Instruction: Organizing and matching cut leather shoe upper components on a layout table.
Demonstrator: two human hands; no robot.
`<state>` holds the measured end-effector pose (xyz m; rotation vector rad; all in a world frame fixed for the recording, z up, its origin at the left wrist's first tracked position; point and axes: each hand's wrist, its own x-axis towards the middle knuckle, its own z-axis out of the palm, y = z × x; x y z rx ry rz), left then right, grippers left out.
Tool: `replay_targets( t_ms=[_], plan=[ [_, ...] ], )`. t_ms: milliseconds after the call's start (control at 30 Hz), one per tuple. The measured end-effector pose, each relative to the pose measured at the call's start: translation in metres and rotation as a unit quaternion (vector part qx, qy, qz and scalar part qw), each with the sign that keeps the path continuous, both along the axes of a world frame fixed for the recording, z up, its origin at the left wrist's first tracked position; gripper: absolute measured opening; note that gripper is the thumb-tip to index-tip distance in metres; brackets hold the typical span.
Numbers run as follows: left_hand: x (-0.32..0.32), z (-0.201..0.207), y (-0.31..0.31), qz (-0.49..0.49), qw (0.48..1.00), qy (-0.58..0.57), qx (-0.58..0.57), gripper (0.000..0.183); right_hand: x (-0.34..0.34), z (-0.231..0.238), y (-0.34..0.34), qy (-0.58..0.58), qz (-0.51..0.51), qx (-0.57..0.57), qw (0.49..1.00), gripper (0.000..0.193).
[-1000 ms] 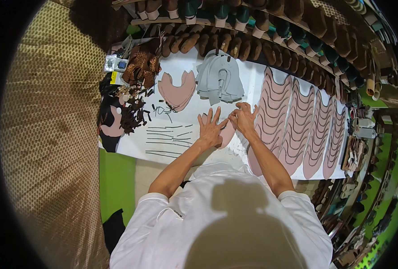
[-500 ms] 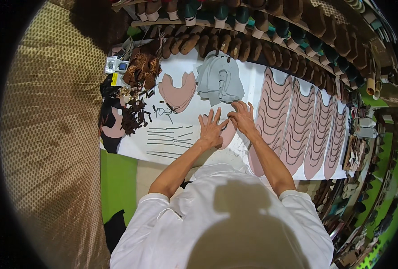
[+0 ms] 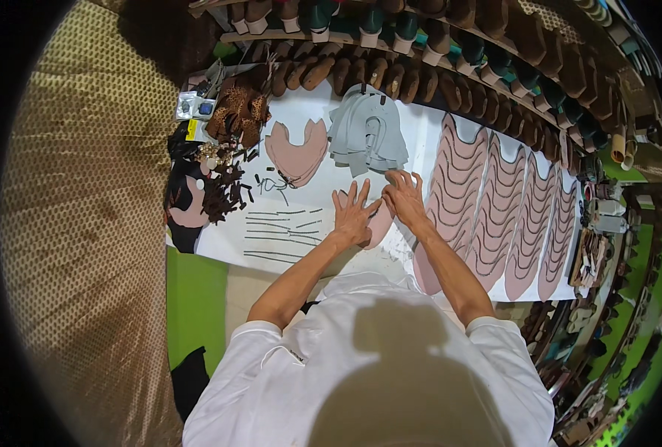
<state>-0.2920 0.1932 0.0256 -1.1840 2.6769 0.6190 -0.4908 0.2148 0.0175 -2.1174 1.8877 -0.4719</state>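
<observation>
Beyond the fingers, the white-covered tabletop (image 3: 223, 242) is bordered by rows of brown shoe-shaped forms (image 3: 320, 73); nearer, limp grey sheets (image 3: 344, 138) are heaped. Dark-edged pink curved pieces (image 3: 450, 192) are overlapped rightward. A flat pink piece (image 3: 380, 229) is covered partly by the left hand (image 3: 353, 216), fingers spread; the right hand's (image 3: 405, 200) are bent at its edge, grip unclear.

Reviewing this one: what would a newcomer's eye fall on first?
Probably the four columns of overlapping pink pieces with dark curved edges, spread at the picture's right. Next, near the centre, the left hand spread over another pink piece, with the right hand at its edge. Then the rows of brown and green shoe-shaped items arching along the top.
</observation>
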Motion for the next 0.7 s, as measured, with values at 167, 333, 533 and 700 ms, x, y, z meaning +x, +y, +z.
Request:
replay_targets(
  t_ms=[167, 333, 533, 700],
  plan=[
    [-0.001, 0.003, 0.000, 0.002, 1.000, 0.001, 0.007, 0.094, 0.008, -0.005, 0.012, -0.073, -0.073, -0.019, 0.994, 0.011],
    [0.000, 0.004, -0.001, 0.003, 1.000, 0.002, 0.017, 0.094, 0.012, -0.005, 0.016, -0.103, -0.158, -0.029, 0.982, 0.017],
    [-0.002, 0.007, -0.002, 0.004, 1.000, 0.001, 0.024, 0.094, 0.014, -0.005, 0.020, -0.087, -0.129, -0.047, 0.987, 0.016],
    [0.000, 0.003, -0.001, 0.005, 1.000, 0.014, 0.012, 0.095, 0.017, -0.002, 0.019, -0.053, -0.098, -0.043, 0.993, 0.016]
  ],
)
